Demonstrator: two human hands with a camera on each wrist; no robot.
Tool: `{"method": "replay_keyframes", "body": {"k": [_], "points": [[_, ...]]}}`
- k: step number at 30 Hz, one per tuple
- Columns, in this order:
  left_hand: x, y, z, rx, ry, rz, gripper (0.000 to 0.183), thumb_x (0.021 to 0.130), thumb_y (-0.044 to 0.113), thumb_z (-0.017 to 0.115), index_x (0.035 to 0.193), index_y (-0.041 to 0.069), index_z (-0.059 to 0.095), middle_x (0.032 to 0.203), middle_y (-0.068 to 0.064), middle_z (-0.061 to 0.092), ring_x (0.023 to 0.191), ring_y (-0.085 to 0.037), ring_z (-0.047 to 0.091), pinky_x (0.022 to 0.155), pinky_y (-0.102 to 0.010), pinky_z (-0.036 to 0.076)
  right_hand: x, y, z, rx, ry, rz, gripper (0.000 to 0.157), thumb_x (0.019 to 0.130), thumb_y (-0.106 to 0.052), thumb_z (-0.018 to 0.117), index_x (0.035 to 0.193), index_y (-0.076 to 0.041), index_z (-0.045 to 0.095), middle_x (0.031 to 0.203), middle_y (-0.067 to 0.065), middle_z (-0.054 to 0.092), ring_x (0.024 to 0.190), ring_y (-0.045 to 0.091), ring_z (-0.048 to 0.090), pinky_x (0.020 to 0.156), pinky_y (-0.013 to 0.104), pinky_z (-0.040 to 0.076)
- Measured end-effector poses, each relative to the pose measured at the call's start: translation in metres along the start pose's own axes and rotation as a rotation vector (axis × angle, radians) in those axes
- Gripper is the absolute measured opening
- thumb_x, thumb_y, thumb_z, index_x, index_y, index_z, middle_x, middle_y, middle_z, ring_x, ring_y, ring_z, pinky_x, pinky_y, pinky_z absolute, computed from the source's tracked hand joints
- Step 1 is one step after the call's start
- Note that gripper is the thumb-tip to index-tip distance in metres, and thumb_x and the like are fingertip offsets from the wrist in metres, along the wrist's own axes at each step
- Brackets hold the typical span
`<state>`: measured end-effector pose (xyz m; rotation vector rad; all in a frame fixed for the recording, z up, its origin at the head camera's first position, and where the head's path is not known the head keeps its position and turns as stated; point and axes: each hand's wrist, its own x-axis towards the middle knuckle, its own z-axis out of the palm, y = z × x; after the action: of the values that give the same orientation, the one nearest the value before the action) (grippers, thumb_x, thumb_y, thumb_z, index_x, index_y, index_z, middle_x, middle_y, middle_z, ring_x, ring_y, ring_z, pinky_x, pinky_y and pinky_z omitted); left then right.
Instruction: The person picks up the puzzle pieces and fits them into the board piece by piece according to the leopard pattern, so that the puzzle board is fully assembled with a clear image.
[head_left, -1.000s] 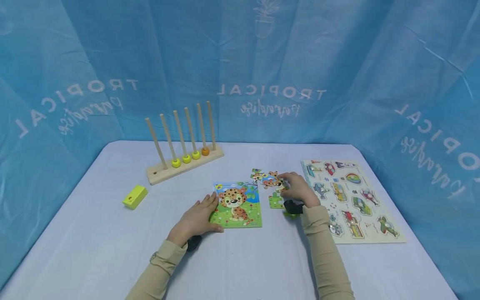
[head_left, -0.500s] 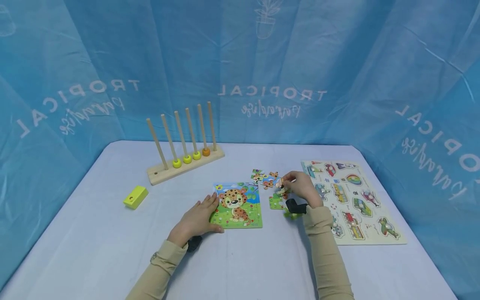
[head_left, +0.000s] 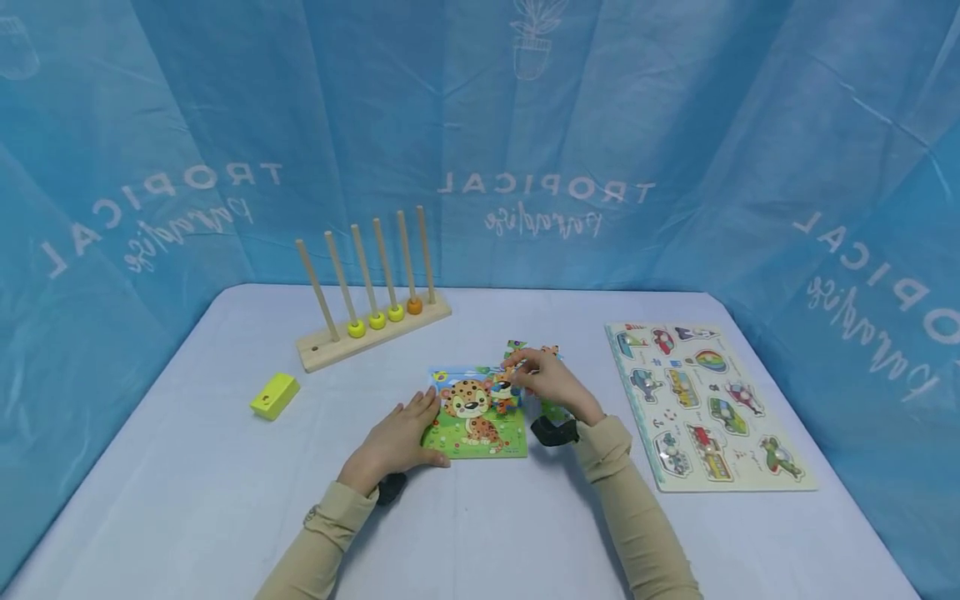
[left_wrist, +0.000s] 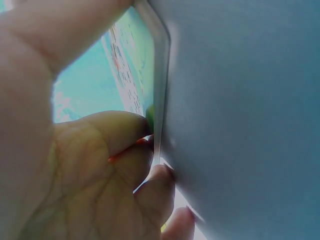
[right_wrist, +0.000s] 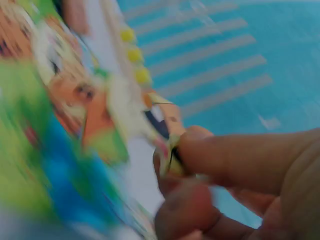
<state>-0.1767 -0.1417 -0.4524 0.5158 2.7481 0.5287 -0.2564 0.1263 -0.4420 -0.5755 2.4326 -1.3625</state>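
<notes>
A square puzzle board (head_left: 442, 442) printed with a spotted leopard cub on grass lies mid-table. My left hand (head_left: 393, 442) rests against its left side, fingers extended along the edge and thumb at the lower corner. In the left wrist view, the fingertips touch the board's edge (left_wrist: 160, 90). Over the upper right of the board, my right hand (head_left: 553, 383) pinches a puzzle piece (right_wrist: 169, 117) between thumb and fingers. That piece shows orange, cream and black in the blurred right wrist view. Loose puzzle pieces (head_left: 515, 347) lie beyond and beside the right hand, partly hidden by it.
At the back left stands a wooden peg rack (head_left: 375, 332) with upright rods and several beads. A yellow block (head_left: 275, 396) lies to the left. A vehicle puzzle board (head_left: 705, 408) lies on the right. Blue printed curtains (head_left: 480, 100) enclose the table.
My right hand has lifted a puzzle piece from the loose pile and carried it left, over the leopard board. The left hand has stayed at the board's left edge.
</notes>
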Motion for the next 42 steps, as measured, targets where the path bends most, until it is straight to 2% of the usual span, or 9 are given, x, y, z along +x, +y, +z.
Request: {"method": "replay_keyframes", "body": {"k": [3, 6, 12, 19, 26, 33, 42], "points": [[0.001, -0.001, 0.002, 0.004, -0.001, 0.006, 0.097, 0.079, 0.045, 0.076, 0.151, -0.001, 0.029, 0.161, -0.018, 0.02, 0.149, -0.038, 0.019, 0.121, -0.055, 0.021, 0.009, -0.002, 0.02, -0.006, -0.03, 0.0, 0.024, 0.098, -0.013, 0.055, 0.119, -0.003, 0.062, 0.091, 0.018, 0.066, 0.064, 0.019, 0.048, 0.056, 0.029, 0.038], [0.002, -0.003, 0.003, 0.01, -0.002, 0.004, 0.098, 0.079, 0.046, 0.075, 0.151, 0.001, 0.028, 0.161, -0.016, 0.019, 0.149, -0.037, 0.018, 0.121, -0.055, 0.02, 0.017, -0.001, 0.036, -0.056, -0.005, -0.004, 0.021, 0.097, -0.015, 0.058, 0.116, -0.008, 0.065, 0.086, 0.012, 0.068, 0.067, 0.016, 0.056, 0.056, 0.026, 0.04], [0.003, -0.004, 0.004, 0.008, 0.007, 0.005, 0.098, 0.079, 0.047, 0.076, 0.151, 0.0, 0.028, 0.161, -0.017, 0.02, 0.149, -0.037, 0.019, 0.121, -0.055, 0.021, 0.025, 0.0, 0.053, -0.189, 0.065, -0.015, 0.019, 0.096, -0.016, 0.061, 0.111, -0.009, 0.069, 0.079, 0.005, 0.067, 0.064, 0.012, 0.058, 0.053, 0.027, 0.045], [0.003, -0.004, 0.003, 0.002, 0.012, 0.002, 0.099, 0.078, 0.046, 0.076, 0.151, -0.001, 0.029, 0.16, -0.017, 0.021, 0.148, -0.037, 0.02, 0.121, -0.055, 0.022, 0.026, 0.0, 0.058, -0.275, 0.102, -0.008, 0.023, 0.092, -0.023, 0.067, 0.111, -0.01, 0.068, 0.089, 0.003, 0.064, 0.069, 0.009, 0.057, 0.06, 0.026, 0.047], [0.003, -0.003, 0.003, 0.006, 0.006, 0.002, 0.098, 0.079, 0.046, 0.076, 0.151, -0.001, 0.028, 0.161, -0.017, 0.02, 0.149, -0.037, 0.019, 0.121, -0.055, 0.021, 0.023, -0.003, 0.06, -0.332, 0.027, 0.024, 0.033, 0.084, -0.033, 0.076, 0.109, -0.013, 0.067, 0.082, -0.002, 0.057, 0.068, 0.012, 0.047, 0.061, 0.025, 0.04], [0.002, -0.003, 0.002, 0.008, 0.001, 0.009, 0.098, 0.079, 0.046, 0.075, 0.151, -0.001, 0.028, 0.161, -0.017, 0.02, 0.149, -0.037, 0.019, 0.121, -0.055, 0.021, 0.023, -0.001, 0.061, -0.42, 0.014, -0.06, 0.034, 0.083, -0.036, 0.076, 0.112, -0.019, 0.07, 0.104, -0.002, 0.066, 0.091, 0.013, 0.061, 0.076, 0.029, 0.052], [0.003, -0.002, 0.002, 0.015, -0.002, 0.0, 0.098, 0.079, 0.047, 0.075, 0.151, -0.001, 0.028, 0.161, -0.017, 0.02, 0.149, -0.037, 0.019, 0.121, -0.055, 0.021, 0.022, 0.001, 0.062, -0.422, 0.019, -0.082, 0.03, 0.081, -0.038, 0.077, 0.105, -0.021, 0.072, 0.1, -0.002, 0.062, 0.082, 0.01, 0.057, 0.07, 0.025, 0.049]]}}
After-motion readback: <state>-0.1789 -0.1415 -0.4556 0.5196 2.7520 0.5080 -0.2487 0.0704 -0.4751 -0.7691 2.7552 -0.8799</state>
